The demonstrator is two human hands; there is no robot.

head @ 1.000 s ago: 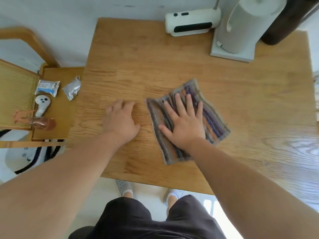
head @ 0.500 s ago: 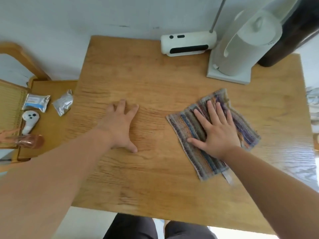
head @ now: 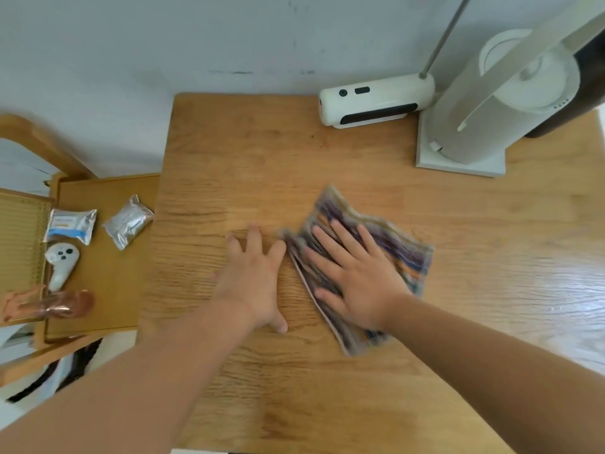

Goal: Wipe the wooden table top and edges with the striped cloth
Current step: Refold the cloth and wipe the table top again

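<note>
Head view: wooden table [head: 327, 165]; striped cloth [head: 396, 244], folded and blurred, lying flat near the table's centre. Right hand [head: 357, 276] palm-down on the cloth, fingers spread. Left hand [head: 255, 276] flat on bare wood just left of the cloth, fingers spread. Far right: white device [head: 376, 99], possibly a heater, beside a grey appliance on a white base [head: 458, 165]. Left side surface: two foil packets [head: 127, 221], white controller [head: 62, 260].
</note>
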